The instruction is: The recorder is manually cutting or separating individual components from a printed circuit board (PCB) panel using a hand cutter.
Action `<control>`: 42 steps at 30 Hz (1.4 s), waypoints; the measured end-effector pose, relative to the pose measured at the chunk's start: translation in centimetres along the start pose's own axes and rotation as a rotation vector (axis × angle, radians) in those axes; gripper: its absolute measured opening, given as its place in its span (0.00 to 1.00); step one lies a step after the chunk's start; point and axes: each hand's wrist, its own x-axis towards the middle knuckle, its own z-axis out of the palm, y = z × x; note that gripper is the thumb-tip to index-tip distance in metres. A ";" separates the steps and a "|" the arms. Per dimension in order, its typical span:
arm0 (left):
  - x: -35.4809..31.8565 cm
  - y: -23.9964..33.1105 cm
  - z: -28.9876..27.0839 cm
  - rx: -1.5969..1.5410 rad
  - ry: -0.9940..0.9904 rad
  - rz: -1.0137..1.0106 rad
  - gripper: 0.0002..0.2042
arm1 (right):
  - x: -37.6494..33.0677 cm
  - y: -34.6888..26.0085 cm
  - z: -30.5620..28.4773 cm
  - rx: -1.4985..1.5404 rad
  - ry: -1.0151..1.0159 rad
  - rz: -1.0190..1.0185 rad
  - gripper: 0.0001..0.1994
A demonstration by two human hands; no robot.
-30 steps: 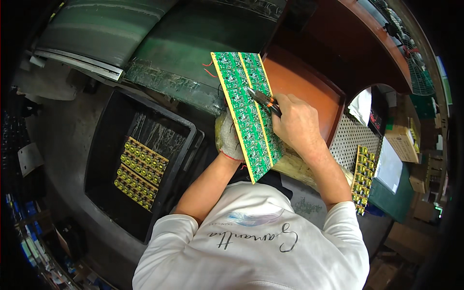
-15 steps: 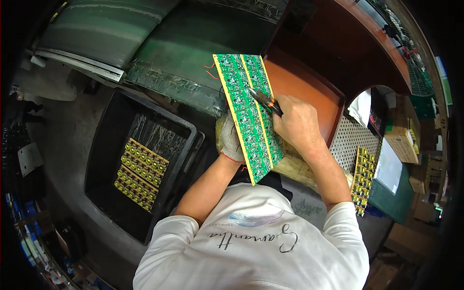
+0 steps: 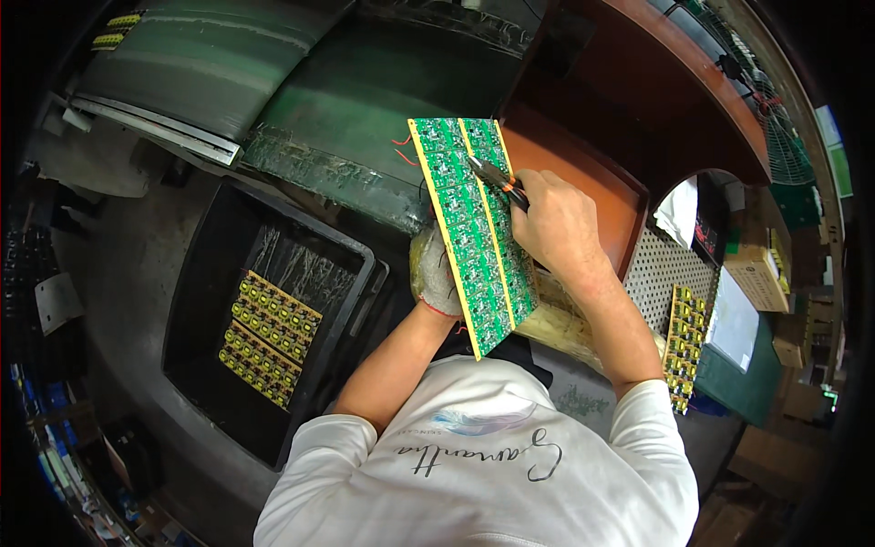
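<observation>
A green circuit board panel (image 3: 463, 219) with yellow edge strips stands tilted in front of me, its soldered side showing. My left hand (image 3: 436, 273), in a grey and yellow work glove, holds it from behind along the left edge; most of its fingers are hidden by the panel. In my bare right hand (image 3: 561, 223) is a pair of cutters (image 3: 499, 180) with dark and orange handles, fingers wrapped round them. Their tips lie over the upper part of the panel, near the yellow middle strip. Thin red wires (image 3: 403, 149) stick out at the panel's left edge.
At the left stands a black bin (image 3: 205, 310) holding a board with yellow components (image 3: 269, 333). A similar board (image 3: 684, 351) lies at the right beside a perforated surface (image 3: 670, 271). Ahead are a green conveyor belt (image 3: 365, 91) and a reddish-brown tray (image 3: 570, 173). Cardboard boxes (image 3: 758, 273) stand far right.
The panel sits slightly lower in view. The cutters' tips have shifted up along the panel, toward its top end. Another yellow-component board has come into view on the belt at the upper left.
</observation>
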 end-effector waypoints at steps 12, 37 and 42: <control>-0.1 0.3 0.1 -0.004 0.004 -0.006 0.24 | 1.0 0.7 -0.1 -0.017 -0.035 -0.046 0.07; 0.2 -0.1 -0.6 -0.080 0.027 -0.056 0.24 | 1.0 0.3 0.1 0.010 0.055 -0.040 0.07; 0.3 0.2 -0.9 -0.091 -0.113 -0.046 0.24 | 1.4 0.7 -0.1 -0.036 -0.061 -0.021 0.07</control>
